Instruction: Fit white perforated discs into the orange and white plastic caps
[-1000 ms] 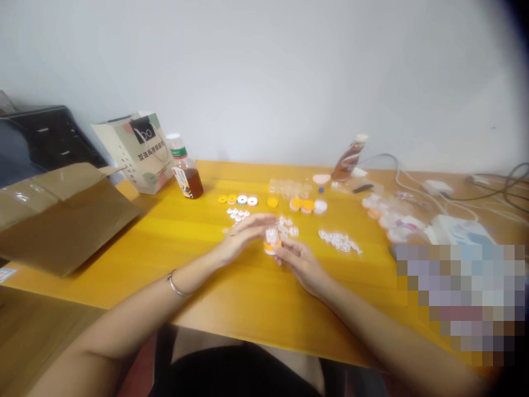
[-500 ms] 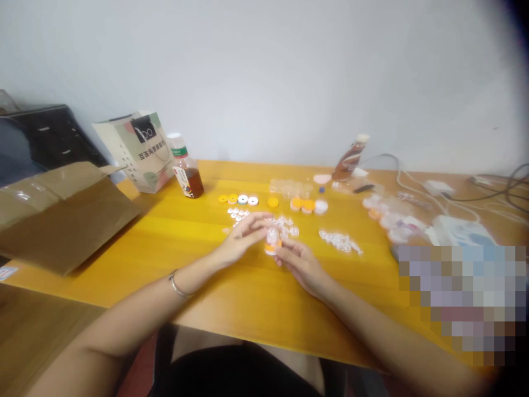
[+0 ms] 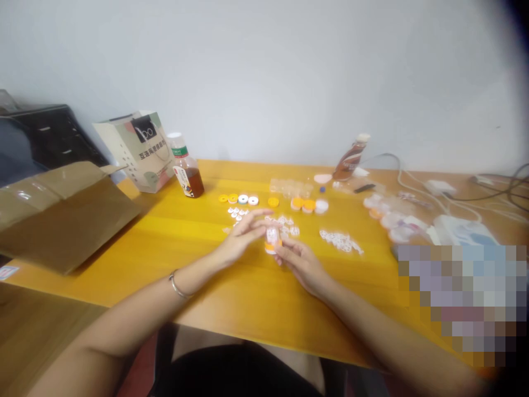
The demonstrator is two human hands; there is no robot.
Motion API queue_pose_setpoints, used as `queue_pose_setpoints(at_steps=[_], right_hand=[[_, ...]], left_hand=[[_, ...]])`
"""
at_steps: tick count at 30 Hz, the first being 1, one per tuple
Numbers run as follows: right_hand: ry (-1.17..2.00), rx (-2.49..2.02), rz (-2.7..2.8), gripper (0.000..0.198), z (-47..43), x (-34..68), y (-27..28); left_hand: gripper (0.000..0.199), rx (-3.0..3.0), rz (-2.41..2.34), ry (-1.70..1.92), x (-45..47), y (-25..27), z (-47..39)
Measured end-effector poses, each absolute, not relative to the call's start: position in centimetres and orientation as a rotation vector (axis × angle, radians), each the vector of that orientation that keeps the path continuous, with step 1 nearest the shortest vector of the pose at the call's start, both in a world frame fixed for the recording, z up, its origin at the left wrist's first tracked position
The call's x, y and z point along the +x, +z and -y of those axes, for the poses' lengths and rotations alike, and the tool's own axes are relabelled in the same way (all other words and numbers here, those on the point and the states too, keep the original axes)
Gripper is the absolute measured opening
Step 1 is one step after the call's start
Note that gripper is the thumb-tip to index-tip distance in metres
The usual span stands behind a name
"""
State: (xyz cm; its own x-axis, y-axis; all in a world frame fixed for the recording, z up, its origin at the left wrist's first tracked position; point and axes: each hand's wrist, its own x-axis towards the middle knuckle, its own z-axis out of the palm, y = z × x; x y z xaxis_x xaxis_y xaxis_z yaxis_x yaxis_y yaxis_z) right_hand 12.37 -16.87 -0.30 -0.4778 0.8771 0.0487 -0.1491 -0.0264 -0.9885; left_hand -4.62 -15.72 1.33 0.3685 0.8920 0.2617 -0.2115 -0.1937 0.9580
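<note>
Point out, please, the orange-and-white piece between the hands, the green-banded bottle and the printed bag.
Orange-and-white piece [image 3: 271,247]: head view, on its orange band.
Green-banded bottle [image 3: 194,181]: head view, on its lower half.
Printed bag [image 3: 146,167]: head view, on its printed face.

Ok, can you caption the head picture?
Right hand holds a small orange-white piece, left hand close, over the table.

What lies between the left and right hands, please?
In the head view, a small orange-and-white object, held by the right hand.
</note>
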Motion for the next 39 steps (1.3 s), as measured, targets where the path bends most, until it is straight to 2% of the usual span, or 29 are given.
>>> queue_pose_setpoints(at_steps=[4, 11, 15, 21, 28, 35, 39], right_hand=[[1.613, -0.792, 1.442, 0.02, 16.9, 12.3, -0.3], [1.62, -0.797, 1.447, 0.021, 16.8, 12.4, -0.3], [1.616, -0.789, 1.464, 0.022, 16.8, 12.4, -0.3], [1.586, -0.794, 1.533, 0.02, 16.9, 12.5, -0.1], [1.599, -0.752, 1.601, 0.025, 17.1, 12.7, 0.0], [1.607, -0.821, 1.463, 0.035, 17.1, 12.0, -0.5], [1.601, -0.809, 1.464, 0.037, 16.6, 12.2, -1.1]], left_hand=[[0.04, 1.419, -0.767, 1.186, -4.6, 1.2, 15.7], [0.034, 1.388, -0.709, 1.18, -4.6, 1.3, 15.8], [0.037, 1.384, -0.671, 1.175, -4.6, 1.4, 15.8], [0.027, 1.439, -0.86, 1.123, -4.2, 1.4, 16.0], [0.026, 1.443, -0.786, 1.07, -4.2, 1.6, 16.7], [0.029, 1.382, -0.848, 1.212, -4.0, 2.0, 16.7], [0.033, 1.411, -0.813, 1.12, -4.2, 2.2, 16.5]])
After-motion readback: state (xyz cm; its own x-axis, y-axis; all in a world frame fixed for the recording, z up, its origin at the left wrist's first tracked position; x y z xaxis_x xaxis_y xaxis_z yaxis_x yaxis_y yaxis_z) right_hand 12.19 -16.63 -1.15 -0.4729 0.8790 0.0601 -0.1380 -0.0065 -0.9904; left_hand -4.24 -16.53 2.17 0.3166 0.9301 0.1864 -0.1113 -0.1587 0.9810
